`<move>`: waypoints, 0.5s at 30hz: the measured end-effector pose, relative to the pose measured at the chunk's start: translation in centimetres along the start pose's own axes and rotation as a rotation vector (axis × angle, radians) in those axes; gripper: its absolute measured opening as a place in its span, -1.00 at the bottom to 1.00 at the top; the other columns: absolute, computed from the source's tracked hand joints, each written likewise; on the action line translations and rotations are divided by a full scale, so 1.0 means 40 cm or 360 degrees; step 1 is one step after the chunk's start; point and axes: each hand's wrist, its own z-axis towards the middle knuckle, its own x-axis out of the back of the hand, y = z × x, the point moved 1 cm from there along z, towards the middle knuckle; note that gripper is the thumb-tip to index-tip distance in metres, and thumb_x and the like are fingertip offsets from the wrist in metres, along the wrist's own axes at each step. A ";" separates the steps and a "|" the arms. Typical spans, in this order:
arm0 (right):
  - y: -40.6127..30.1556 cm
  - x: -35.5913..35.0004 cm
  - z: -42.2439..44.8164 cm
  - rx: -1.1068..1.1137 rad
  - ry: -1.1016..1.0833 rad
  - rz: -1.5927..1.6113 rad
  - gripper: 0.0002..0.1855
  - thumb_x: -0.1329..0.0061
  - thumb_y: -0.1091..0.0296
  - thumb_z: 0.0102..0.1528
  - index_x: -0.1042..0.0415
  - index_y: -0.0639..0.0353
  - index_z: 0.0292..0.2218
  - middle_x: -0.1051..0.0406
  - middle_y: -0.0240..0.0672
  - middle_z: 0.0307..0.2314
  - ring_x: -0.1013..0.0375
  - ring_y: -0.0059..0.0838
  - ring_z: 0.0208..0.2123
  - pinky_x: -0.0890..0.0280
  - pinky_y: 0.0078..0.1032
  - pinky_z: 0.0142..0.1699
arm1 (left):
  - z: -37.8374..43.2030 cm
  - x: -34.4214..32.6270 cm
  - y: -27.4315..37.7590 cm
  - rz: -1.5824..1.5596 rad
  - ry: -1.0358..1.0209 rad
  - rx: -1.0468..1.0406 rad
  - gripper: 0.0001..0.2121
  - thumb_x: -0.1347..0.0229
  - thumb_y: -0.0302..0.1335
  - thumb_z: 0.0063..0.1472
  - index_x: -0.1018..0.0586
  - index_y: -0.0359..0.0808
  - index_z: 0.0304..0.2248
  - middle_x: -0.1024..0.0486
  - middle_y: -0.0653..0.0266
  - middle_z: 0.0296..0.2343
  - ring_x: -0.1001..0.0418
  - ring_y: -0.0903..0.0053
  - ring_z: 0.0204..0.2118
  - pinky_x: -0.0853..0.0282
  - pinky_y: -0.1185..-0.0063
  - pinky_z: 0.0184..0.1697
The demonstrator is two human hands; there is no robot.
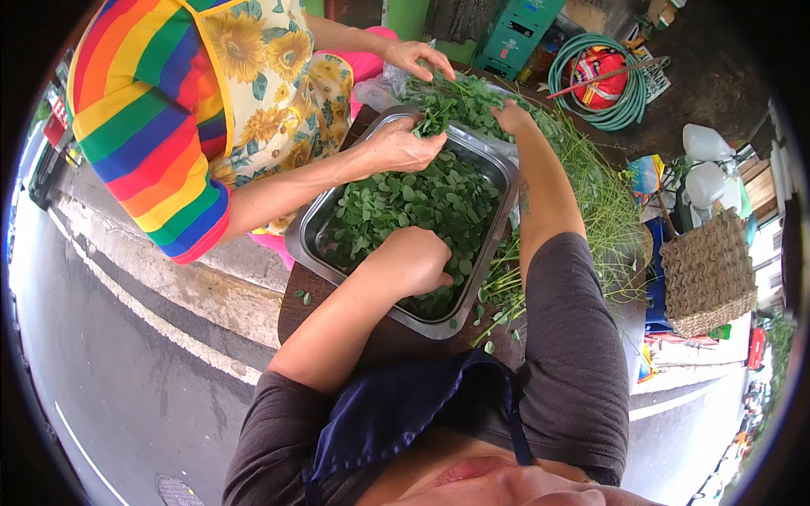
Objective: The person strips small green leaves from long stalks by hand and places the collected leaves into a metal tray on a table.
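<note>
My left hand [419, 260] is curled over small round green leaves [411, 202] heaped in a rectangular stainless steel pan [294, 243]; its fingertips are mostly hidden, so I cannot tell if it holds any. My right hand [514, 119] reaches beyond the pan's far right corner, its fingers closed on leafy green stems [474, 95] in a pile. Thin, mostly bare stems [595, 209] spread to the right of my right arm. A co-worker's hand [408, 142] holds a small leafy bunch [433, 120] above the pan, while their other hand [421, 58] hovers at the pile.
The pan stands on a dark wooden table [380, 335] with loose leaves on it. Clear plastic [380, 88] lies by the pile. Beyond are green crates [516, 38] and a coiled hose [560, 69]. Egg trays [709, 272] stand at right, and a road [158, 379] runs at left.
</note>
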 end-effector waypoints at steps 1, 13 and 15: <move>0.000 0.004 -0.005 0.0044 -0.0023 -0.0064 -0.44 0.19 -0.04 0.05 -0.14 -0.05 0.05 -0.17 -0.25 0.02 -0.02 -0.10 0.11 -0.03 -0.05 0.06 | -0.001 -0.001 -0.002 -0.0006 0.0000 0.0010 -0.72 -0.15 -0.25 -0.12 -0.54 -0.34 -0.55 -0.45 0.07 -0.62 -0.44 0.16 -0.46 -0.34 0.31 -0.37; -0.014 0.073 -0.049 0.0475 0.0137 -0.0245 -0.54 0.18 0.28 -0.05 -0.24 -0.04 -0.05 -0.25 -0.17 -0.05 -0.20 -0.12 0.01 -0.15 -0.15 0.02 | 0.002 -0.011 -0.011 0.0030 -0.0017 0.0070 -0.72 -0.14 -0.25 -0.10 -0.54 -0.34 -0.53 -0.45 0.07 -0.58 -0.44 0.17 -0.44 -0.34 0.32 -0.35; -0.032 0.069 -0.063 0.0507 0.0194 -0.0302 -0.52 0.19 0.31 -0.04 -0.22 -0.02 -0.03 -0.27 -0.14 -0.07 -0.23 -0.12 -0.02 -0.16 -0.18 0.01 | -0.001 -0.012 -0.010 0.0034 -0.0026 0.0091 -0.72 -0.14 -0.25 -0.10 -0.54 -0.34 -0.52 -0.46 0.07 -0.56 -0.44 0.17 -0.42 -0.34 0.32 -0.34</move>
